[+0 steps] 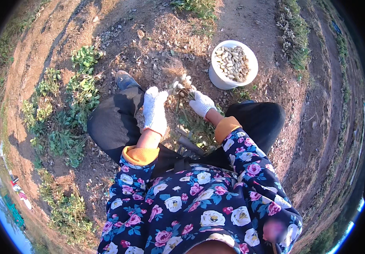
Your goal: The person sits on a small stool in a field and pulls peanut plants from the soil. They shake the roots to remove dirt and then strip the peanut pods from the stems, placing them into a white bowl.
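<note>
Between my hands is a peanut plant (181, 89), its roots hung with several pale pods and its green leafy stems trailing down between my legs. My right hand (201, 104), in a white knitted glove, is closed around the stems just below the pods. On the other side, my left hand (154, 109), also gloved in white, has its fingers curled at the edge of the pod cluster. Whatever those fingers pinch, if anything, is hidden. Beyond my right hand stands a white bucket (222, 81) filled with picked peanuts (233, 63).
My bent legs in dark trousers flank the plant, with a shoe (126, 79) at the left. Uprooted leafy plants (78, 97) lie in a row on the left. Another plant row (294, 38) runs at the far right. Dry soil and leaf litter surround the bucket.
</note>
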